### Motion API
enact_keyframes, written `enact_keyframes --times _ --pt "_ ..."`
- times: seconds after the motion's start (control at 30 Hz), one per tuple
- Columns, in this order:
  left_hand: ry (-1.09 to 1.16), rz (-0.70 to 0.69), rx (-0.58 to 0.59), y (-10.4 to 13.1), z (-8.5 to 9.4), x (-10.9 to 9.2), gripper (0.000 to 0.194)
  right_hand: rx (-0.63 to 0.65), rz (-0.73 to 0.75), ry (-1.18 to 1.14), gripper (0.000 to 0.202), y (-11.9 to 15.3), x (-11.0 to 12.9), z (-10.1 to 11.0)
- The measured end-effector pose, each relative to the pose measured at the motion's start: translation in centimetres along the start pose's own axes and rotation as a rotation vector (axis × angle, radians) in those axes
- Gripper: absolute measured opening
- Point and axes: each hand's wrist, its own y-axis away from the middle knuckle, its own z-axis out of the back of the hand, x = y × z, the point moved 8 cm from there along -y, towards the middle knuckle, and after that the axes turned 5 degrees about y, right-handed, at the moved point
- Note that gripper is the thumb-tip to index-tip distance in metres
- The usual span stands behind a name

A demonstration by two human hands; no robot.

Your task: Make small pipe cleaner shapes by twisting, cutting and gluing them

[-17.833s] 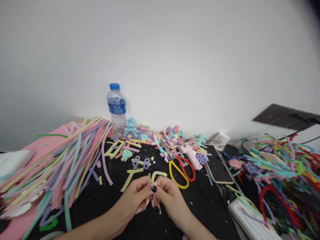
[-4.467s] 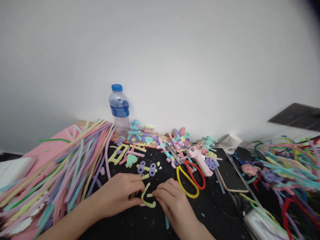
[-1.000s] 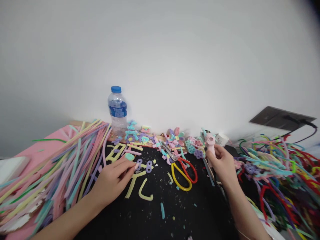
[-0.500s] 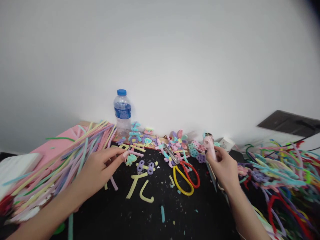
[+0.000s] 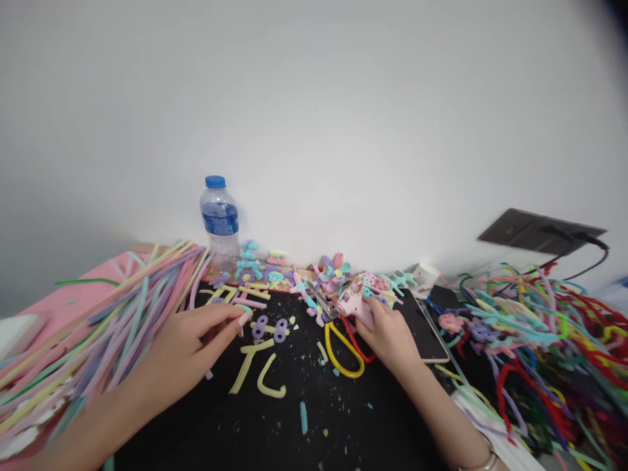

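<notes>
My left hand (image 5: 196,337) is at the left of the black work surface, thumb and forefinger pinched on a small mint-green pipe cleaner piece (image 5: 244,309), mostly hidden by the fingers. My right hand (image 5: 387,330) grips the handle of a pink hot glue gun (image 5: 352,301), its front end pointing left. Scissors with one yellow and one red handle (image 5: 346,366) lie just under and left of that hand. Between the hands are purple figure-eight loops on a yellow strip (image 5: 271,329). Bent yellow pipe cleaner pieces (image 5: 269,379) lie nearer to me.
A water bottle (image 5: 220,226) stands by the wall, left of small pipe cleaner shapes (image 5: 250,261). Long pipe cleaners (image 5: 147,307) are heaped at left, a tangled pile (image 5: 530,320) at right. A phone-like dark slab (image 5: 422,330) and a paper cup (image 5: 426,278) sit beyond my right hand.
My right hand has brought the glue gun leftward, tilting it from upright to pointing left above the scissors. My left hand still pinches the small piece. The view has turned slightly right.
</notes>
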Motion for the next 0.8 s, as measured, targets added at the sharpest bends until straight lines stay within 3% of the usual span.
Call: enact_keyframes --times 0.17,0.33,0.57,0.8 --pt "-0.021 0.012 0.001 0.3 -0.1 0.6 0.026 0.028 0.031 -0.047 0.029 -0.7 -0.7 0.6" --pt "0.028 0.034 -0.002 0.2 0.0 0.4 0.027 -0.182 -0.085 -0.003 0.021 -1.9 -4.3 2.8" --pt "0.079 -0.005 0.032 -0.4 -1.4 -1.8 0.027 -0.067 -0.104 0.153 0.016 -3.5 -6.3 0.2" --pt "0.090 -0.040 -0.003 -1.4 -2.0 -1.7 0.029 -0.045 -0.150 0.119 0.013 -3.4 -7.1 -0.4"
